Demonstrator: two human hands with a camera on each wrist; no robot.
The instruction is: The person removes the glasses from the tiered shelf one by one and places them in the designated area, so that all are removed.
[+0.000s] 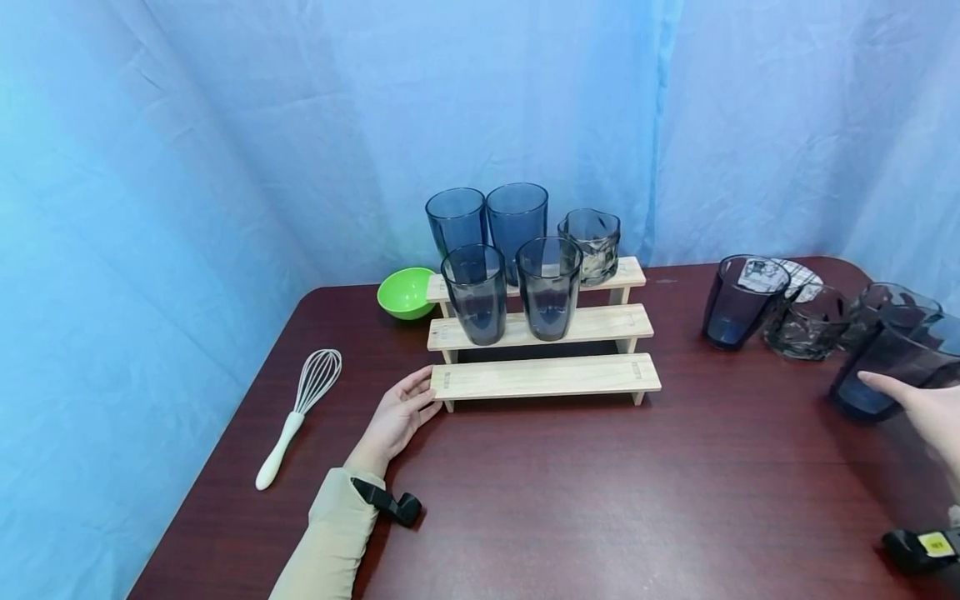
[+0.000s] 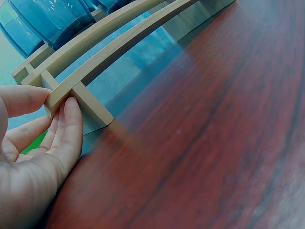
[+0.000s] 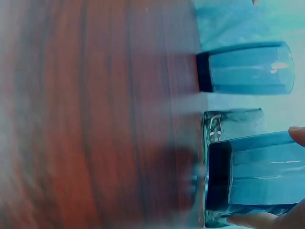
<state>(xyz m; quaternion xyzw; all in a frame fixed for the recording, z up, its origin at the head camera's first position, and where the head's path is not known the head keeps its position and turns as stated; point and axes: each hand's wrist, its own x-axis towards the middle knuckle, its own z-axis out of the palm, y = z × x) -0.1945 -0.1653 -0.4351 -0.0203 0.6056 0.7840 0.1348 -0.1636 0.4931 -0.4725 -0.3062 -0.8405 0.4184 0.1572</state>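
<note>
My left hand (image 1: 397, 414) pinches the left end of the lowest step of a three-step wooden rack (image 1: 543, 377). In the left wrist view the thumb lies at the board's end and the fingers reach under it. Two tall blue glasses (image 1: 517, 221) and a short wavy glass (image 1: 600, 250) stand on the top step; two more tall glasses (image 1: 480, 304) are on the middle one. At the right edge my right hand (image 1: 930, 417) grips a tall dark blue glass (image 3: 262, 171), thumb on one side and fingers on the other. Part of that hand is out of view.
Another tall blue glass (image 1: 738, 304), two short clear glasses (image 1: 806, 329) and a checked white item (image 1: 798, 275) are at the back right. A green bowl (image 1: 406, 293) sits left of the rack. A white whisk (image 1: 300, 417) lies at the left. A blue curtain (image 1: 375, 125) hangs behind.
</note>
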